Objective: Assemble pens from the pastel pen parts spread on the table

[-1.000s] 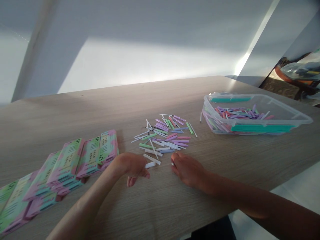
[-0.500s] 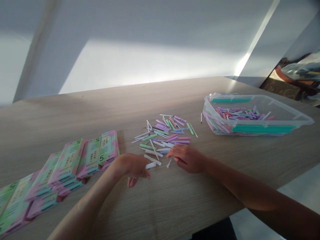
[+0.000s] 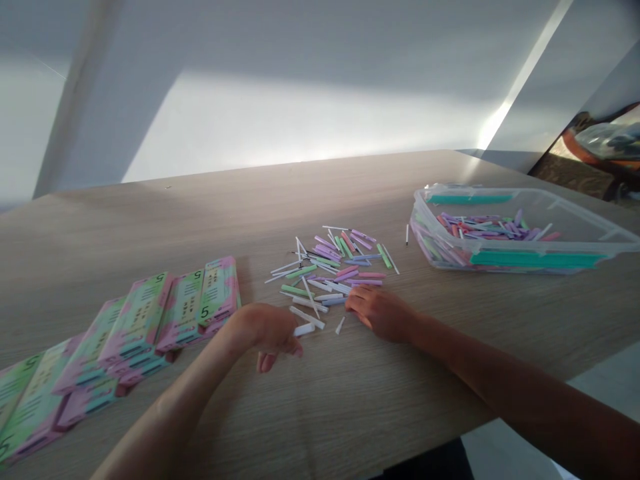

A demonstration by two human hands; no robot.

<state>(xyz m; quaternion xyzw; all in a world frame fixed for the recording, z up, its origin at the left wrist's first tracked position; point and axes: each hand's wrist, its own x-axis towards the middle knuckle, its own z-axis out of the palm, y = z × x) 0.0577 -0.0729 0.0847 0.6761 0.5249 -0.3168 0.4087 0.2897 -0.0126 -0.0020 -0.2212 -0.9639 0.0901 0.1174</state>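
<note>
My left hand is closed on a white pen barrel, whose end sticks out past the fingers towards the right. Just to the right, my right hand rests at the near right edge of a loose pile of pen parts. Its fingers are curled down and together, and their tips are hidden among the parts. Between the two hands a small white cone-shaped pen tip lies on the table. Thin white refills and green, purple, pink and blue barrels make up the pile.
A clear plastic bin with teal handles stands at the right, holding more pen parts. At the left, patterned pink and green boxes marked 5 are stacked in a slanting row. One refill lies beside the bin. A wall rises behind the table.
My right hand has released the small white pen tip onto the table and moved up and right to the pile's edge. My left hand keeps its hold on the white barrel.
</note>
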